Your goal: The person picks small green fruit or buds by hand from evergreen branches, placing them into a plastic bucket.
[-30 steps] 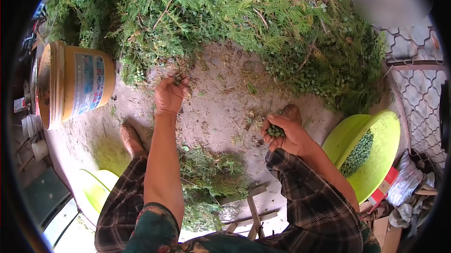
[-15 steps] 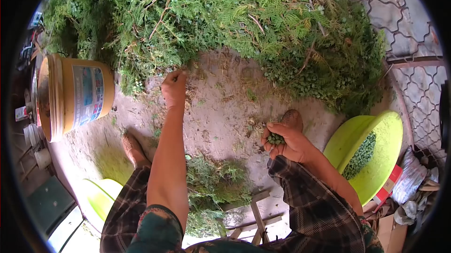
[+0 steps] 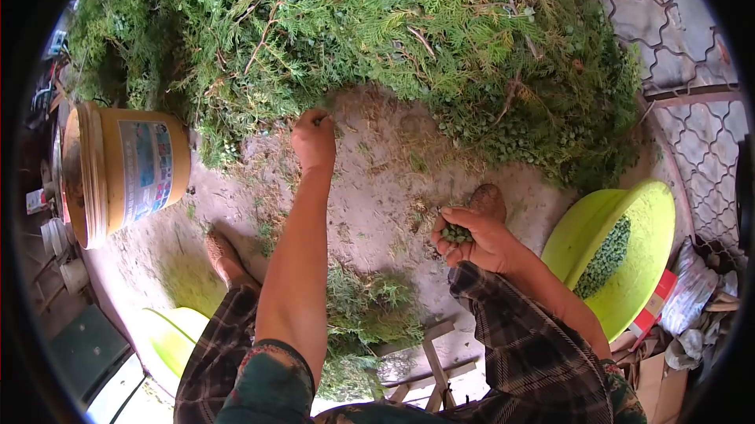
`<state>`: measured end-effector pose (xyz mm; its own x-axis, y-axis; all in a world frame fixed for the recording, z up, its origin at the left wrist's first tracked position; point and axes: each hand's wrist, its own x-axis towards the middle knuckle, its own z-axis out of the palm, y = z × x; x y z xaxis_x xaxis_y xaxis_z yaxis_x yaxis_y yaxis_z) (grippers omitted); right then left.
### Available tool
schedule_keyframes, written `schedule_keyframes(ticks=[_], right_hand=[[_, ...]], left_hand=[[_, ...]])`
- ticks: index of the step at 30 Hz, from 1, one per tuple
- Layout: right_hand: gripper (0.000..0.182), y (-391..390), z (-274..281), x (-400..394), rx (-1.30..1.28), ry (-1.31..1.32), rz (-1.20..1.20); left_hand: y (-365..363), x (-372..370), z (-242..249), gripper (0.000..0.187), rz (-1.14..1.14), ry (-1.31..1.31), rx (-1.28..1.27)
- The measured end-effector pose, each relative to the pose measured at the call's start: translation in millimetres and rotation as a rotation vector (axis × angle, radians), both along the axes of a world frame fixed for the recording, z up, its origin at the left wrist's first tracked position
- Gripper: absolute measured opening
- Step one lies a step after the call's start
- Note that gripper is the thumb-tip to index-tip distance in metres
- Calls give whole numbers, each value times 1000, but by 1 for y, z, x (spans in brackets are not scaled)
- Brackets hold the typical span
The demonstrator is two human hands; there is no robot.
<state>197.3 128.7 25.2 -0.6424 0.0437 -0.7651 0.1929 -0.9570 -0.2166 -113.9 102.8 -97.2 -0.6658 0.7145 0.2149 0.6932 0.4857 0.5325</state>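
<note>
My left hand (image 3: 313, 143) is closed in a pinch just in front of the cut conifer branches (image 3: 330, 38). A bit of dark green, looking like a small green cone (image 3: 318, 120), shows between its thumb and fingers. Lower right, above my knee, my right hand (image 3: 481, 241) is cupped shut around a clump of small green cones (image 3: 456, 234). The pile of branches spreads across the top of the view and bears pale blue-green cones. A yellow-green basin (image 3: 654, 227) beside my right arm holds many picked cones (image 3: 604, 260).
At left a yellow bucket (image 3: 118, 172) lies on its side. Another yellow-green basin (image 3: 177, 326) is by my left leg. Loose sprigs (image 3: 366, 306) and a wooden frame (image 3: 435, 373) lie below me. Paving (image 3: 700, 156) borders the right side.
My left hand has moved slightly right along the edge of the branches, still closed. My right hand stays almost in place, holding its cones.
</note>
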Motion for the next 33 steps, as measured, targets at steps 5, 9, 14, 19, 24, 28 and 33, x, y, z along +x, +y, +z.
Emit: schedule_keyframes(ticks=[5,9,14,19,24,28,33], right_hand=[[29,-3,-15,-7,-134,105,-203],[31,-3,-6,-12,-189,101,-301],[26,-1,-20,4,-414,273,-331],[24,-2,-13,1,-367,146,-283],[24,-2,-11,3,-359,100,-263],[25,-2,-12,3,-356,91,-264],[25,-3,-16,0,-315,81,-246]], left_hand=[[-24,109,113,9,-119,-818,31],[-37,147,147,16,-699,-606,136],[-38,97,131,16,-197,-569,-62],[-35,-28,41,31,220,-23,-218],[8,-39,31,49,362,-53,-355],[18,-50,17,53,399,33,-315],[-21,-59,28,38,186,-319,-288]])
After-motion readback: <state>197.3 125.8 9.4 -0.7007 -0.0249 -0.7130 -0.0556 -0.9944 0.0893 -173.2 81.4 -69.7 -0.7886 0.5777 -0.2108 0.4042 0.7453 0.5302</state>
